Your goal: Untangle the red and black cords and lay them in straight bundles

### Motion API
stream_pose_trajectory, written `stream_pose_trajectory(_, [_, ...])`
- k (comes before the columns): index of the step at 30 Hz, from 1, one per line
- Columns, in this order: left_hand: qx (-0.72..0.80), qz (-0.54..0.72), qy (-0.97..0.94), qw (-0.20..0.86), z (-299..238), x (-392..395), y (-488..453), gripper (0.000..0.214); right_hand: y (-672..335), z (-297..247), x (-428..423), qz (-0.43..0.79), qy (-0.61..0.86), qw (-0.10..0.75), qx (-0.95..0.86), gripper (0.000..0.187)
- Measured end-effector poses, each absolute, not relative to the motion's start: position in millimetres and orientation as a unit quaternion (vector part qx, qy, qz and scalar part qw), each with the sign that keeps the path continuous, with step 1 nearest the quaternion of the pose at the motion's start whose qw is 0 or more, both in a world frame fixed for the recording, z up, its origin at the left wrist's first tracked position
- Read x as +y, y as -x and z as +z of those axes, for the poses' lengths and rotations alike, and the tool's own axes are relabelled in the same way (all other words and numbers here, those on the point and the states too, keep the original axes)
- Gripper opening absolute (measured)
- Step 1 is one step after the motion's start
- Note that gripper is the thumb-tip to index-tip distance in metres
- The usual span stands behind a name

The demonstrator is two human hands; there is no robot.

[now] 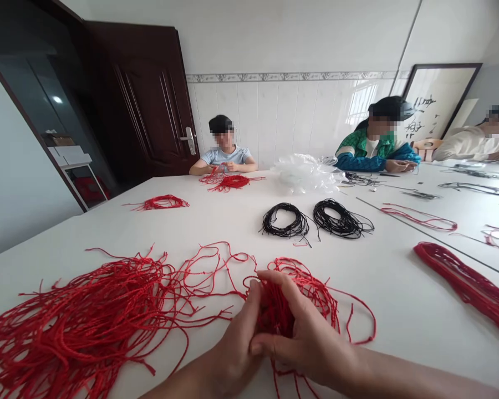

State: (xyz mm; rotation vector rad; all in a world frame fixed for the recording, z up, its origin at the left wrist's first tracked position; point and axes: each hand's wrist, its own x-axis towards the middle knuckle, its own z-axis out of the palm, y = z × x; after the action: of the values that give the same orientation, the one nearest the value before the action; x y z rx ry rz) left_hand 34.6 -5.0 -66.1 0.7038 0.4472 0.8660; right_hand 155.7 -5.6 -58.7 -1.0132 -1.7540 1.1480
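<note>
My left hand (237, 332) and my right hand (303, 327) are cupped together near the front of the table, closed around a bunch of red cords (276, 310). Some strands hang out below my hands. Behind my right hand lies a loose coil of red braided cord (316, 285), with one strand looping to the right. To the left spreads a large tangled heap of red braided cords (103, 310). A few thin red strands (203, 271) run from that heap toward my fingertips. My palms and some fingers are hidden from view.
Two black cord coils (285, 220) lie mid-table, with clear plastic bags (307, 173) behind them. A red cord bundle (461, 271) is at the right, a smaller one (164, 203) at the far left. Several people sit around the white table (216, 221), their hands on cords.
</note>
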Motion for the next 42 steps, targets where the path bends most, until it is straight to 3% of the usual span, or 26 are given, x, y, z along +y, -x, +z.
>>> stream_pose_trajectory(6, [0.235, 0.398, -0.364, 0.809, -71.5, -5.3, -29.9, 0.039, -149.4, -57.2, -4.7, 0.365, 0.413, 0.382, -0.742, 0.061])
stream_pose_trajectory(10, [0.327, 0.410, -0.447, 0.725, -77.5, -5.8, -31.1, 0.033, -160.0, -45.3, 4.8, 0.370, 0.436, 0.366, -0.735, 0.051])
stream_pose_trajectory(13, [0.383, 0.402, -0.646, 0.524, -65.5, -16.0, -28.6, 0.026, -178.6, -23.5, 6.0, 0.315, 0.465, 0.352, -0.748, 0.045])
stream_pose_trajectory(16, [0.305, 0.455, -0.814, 0.192, -33.4, -34.3, -23.9, 0.009, -195.0, 6.1, -9.9, 0.250, 0.446, 0.282, -0.812, 0.035])
stream_pose_trajectory(19, [0.225, 0.431, -0.874, 0.015, 3.9, -50.3, -22.6, 0.059, -196.2, 37.7, -37.6, 0.234, 0.333, 0.162, -0.899, 0.022])
stream_pose_trajectory(21, [0.230, 0.398, -0.886, 0.062, 21.0, -58.1, -24.8, 0.080, -190.1, 57.0, -54.8, 0.218, 0.256, 0.104, -0.936, 0.014])
stream_pose_trajectory(24, [0.264, 0.366, -0.858, 0.246, 31.4, -69.8, -30.4, 0.091, -182.8, 78.8, -74.0, 0.176, 0.211, 0.076, -0.959, 0.010])
stream_pose_trajectory(27, [0.309, 0.359, -0.776, 0.417, 33.8, -84.0, -39.0, 0.101, -185.4, 89.0, -84.9, 0.171, 0.219, 0.058, -0.959, 0.016])
stream_pose_trajectory(31, [0.397, 0.379, -0.642, 0.535, 37.1, -102.2, -59.8, 0.115, -200.1, 89.2, -89.9, 0.185, 0.255, 0.060, -0.947, 0.024])
stream_pose_trajectory(34, [0.440, 0.398, -0.599, 0.537, 37.4, -106.3, -74.0, 0.095, -217.3, 87.2, -92.0, 0.216, 0.273, 0.101, -0.932, 0.029])
stream_pose_trajectory(38, [0.468, 0.305, -0.682, 0.471, 33.5, -98.7, -77.5, 0.022, -244.3, 80.8, -95.7, 0.220, 0.326, 0.187, -0.900, 0.044])
stream_pose_trajectory(42, [0.469, 0.321, -0.670, 0.477, 34.0, -88.1, -75.3, 0.025, -265.8, 55.5, -94.4, 0.358, 0.359, 0.259, -0.822, 0.059])
